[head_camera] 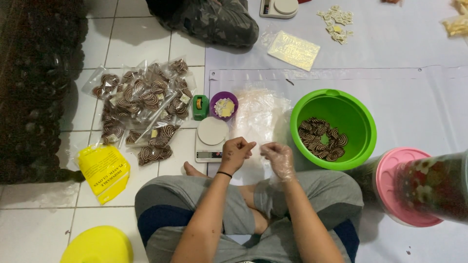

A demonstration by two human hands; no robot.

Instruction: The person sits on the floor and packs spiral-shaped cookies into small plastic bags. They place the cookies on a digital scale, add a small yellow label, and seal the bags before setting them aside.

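I sit cross-legged on the floor. My left hand (236, 153) is bare, with fingers pinched on the edge of a thin clear plastic bag (262, 119) that lies in front of me. My right hand (279, 158) wears a clear plastic glove and its fingertips meet the left hand's at that same bag edge. A small white kitchen scale (211, 140) stands just left of my left hand. A green bowl (354, 113) with several brown striped spiral cookies (322, 139) sits right of my right hand.
Sealed bags of striped cookies (144, 104) are piled at the left, with a yellow glove packet (104, 170) below them. A purple cup of small labels (224, 105) and a green tape holder (200, 107) stand behind the scale. A pink-lidded jar (407, 187) lies at right. Another person's knee (214, 22) is at the top.
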